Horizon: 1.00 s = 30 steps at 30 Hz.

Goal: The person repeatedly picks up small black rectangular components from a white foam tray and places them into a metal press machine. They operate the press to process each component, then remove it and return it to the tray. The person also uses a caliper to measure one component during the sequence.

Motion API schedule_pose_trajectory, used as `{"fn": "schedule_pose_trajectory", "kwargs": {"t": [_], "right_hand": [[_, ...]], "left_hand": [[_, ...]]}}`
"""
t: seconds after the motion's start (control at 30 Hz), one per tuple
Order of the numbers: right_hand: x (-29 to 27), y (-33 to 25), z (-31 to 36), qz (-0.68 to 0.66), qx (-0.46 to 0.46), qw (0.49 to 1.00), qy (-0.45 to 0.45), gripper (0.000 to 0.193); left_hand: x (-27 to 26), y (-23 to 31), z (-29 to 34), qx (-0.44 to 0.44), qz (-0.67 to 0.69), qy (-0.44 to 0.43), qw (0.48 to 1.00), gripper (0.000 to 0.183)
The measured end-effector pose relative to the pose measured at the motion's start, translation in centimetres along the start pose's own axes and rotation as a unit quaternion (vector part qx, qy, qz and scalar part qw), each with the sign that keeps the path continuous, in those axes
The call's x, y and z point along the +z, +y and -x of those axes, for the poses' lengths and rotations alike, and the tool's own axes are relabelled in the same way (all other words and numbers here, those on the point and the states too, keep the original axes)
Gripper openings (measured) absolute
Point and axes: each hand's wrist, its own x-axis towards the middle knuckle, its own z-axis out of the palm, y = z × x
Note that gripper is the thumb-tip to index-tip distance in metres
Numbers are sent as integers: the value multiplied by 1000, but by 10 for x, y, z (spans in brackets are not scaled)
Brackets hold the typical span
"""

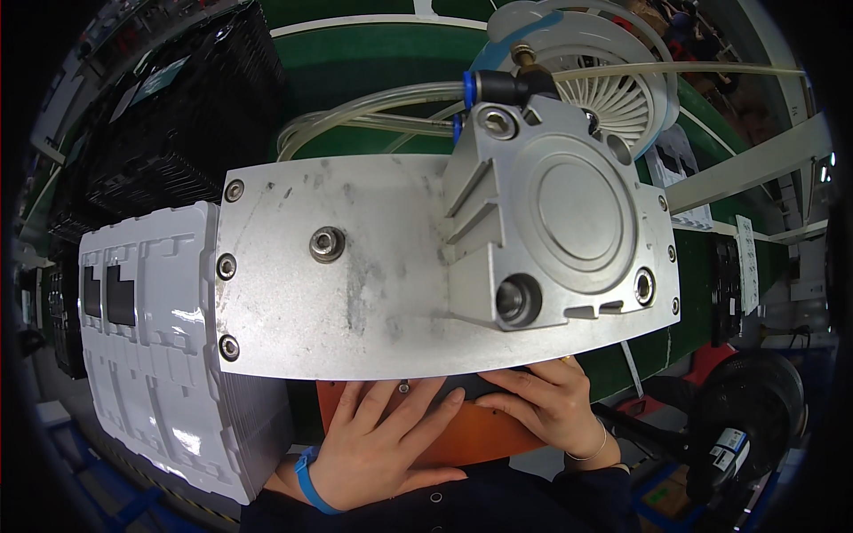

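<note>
Orange base [484, 433] lies below the near edge of the metal plate [391, 284], its far side hidden under it; dark piece [460, 387] shows on the base, just at the plate's near edge; white tray stack [155, 311] stands left of the plate.

Left hand [378, 449]: near side of the plate, fingers spread apart over the base, some tips at or under the plate's edge; right hand [560, 413]: near the plate's right half, thumb and forefinger at the dark piece; cannot tell whether they pinch it or merely rest there.

Risk (judged): fingers could be crushed if the plate, with the metal cylinder [577, 213] on top, came down; the dark piece could sit skewed if the hands push unevenly, since the plate blocks the view from above.

Orientation: base's long axis runs left-right, roughly along the plate's near edge; dark piece seems likewise; which end leads, cannot tell.
</note>
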Motion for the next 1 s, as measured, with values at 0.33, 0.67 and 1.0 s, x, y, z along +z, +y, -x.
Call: {"fn": "schedule_pose_trajectory", "kwargs": {"t": [0.33, 0.67, 1.0], "right_hand": [[1, 2, 1, 14, -6, 1000, -1, 38], [3, 3, 1, 14, -13, 1000, 13, 37], [2, 3, 1, -3, -4, 1000, 8, 37]], "left_hand": [[1, -1, 0, 2, 12, 8, 1000, 76], [1, 2, -1, -7, -1, -2, 1000, 80], [2, 1, 1, -6, -5, -2, 1000, 82]]}}
